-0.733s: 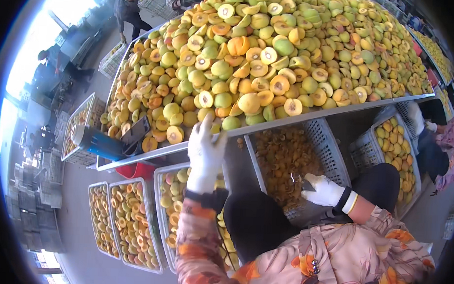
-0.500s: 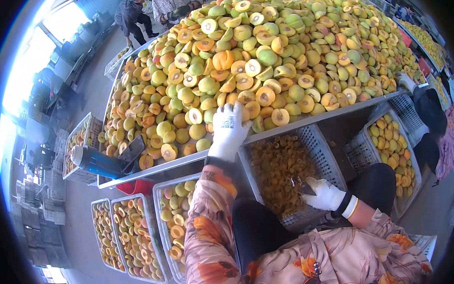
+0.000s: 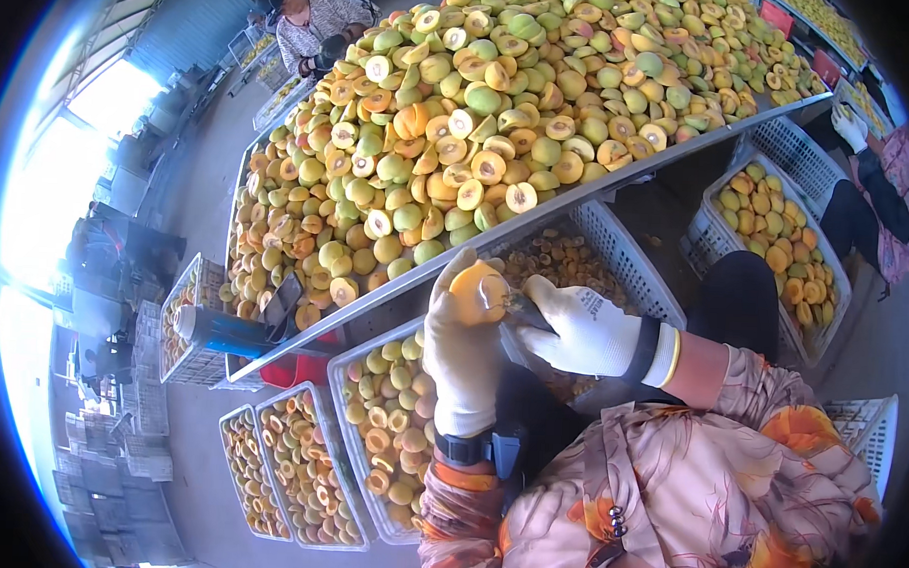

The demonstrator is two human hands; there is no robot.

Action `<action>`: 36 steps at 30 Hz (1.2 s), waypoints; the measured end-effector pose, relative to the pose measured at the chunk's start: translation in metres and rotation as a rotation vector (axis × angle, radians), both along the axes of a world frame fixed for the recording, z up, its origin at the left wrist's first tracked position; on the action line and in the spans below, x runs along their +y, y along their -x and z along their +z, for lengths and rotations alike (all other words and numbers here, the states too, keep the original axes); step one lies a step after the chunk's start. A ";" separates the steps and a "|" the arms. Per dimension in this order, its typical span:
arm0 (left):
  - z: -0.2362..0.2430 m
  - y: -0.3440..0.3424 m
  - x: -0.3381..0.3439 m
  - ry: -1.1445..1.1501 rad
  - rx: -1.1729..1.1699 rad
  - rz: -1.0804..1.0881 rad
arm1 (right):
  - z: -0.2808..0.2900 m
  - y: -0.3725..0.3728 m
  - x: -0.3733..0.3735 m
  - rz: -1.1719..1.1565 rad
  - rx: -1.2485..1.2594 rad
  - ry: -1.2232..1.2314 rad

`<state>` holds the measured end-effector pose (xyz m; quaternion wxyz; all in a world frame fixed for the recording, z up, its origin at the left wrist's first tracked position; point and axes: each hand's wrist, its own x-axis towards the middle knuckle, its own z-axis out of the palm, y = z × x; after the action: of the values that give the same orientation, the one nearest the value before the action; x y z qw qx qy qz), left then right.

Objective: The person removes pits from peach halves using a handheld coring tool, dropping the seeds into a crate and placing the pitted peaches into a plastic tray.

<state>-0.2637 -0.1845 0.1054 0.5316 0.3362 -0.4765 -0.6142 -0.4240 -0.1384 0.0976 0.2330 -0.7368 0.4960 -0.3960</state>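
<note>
1. Yellow-orange fruit (image 3: 468,297): held up between both hands, just before the table edge (image 3: 578,196).
2. Left hand (image 3: 460,349): curled around that fruit; half a second ago it was reaching to the fruit pile (image 3: 429,153).
3. Right hand (image 3: 588,331): closed on a dark-handled tool (image 3: 520,308), raised from over the crate (image 3: 631,258) to the fruit.
4. The tool's thin loop blurs against the fruit; cannot tell whether it cuts in. The hands partly hide the crate.

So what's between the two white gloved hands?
Head view: a round orange fruit in the left hand, a metal-looped tool in the right hand.
</note>
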 end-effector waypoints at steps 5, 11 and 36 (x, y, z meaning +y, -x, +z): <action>-0.006 0.008 0.033 0.162 -0.054 0.148 | 0.004 -0.007 0.029 -0.015 0.018 0.092; 0.009 0.017 0.062 0.085 0.015 0.318 | 0.011 -0.021 0.057 -0.101 0.087 0.112; 0.037 -0.016 0.084 0.187 -0.279 0.331 | 0.027 -0.012 0.069 0.130 0.193 -0.002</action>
<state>-0.2478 -0.1008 0.1425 0.5831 0.4406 -0.5386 -0.4192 -0.4122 -0.0694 0.1246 0.2102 -0.8018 0.4678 -0.3067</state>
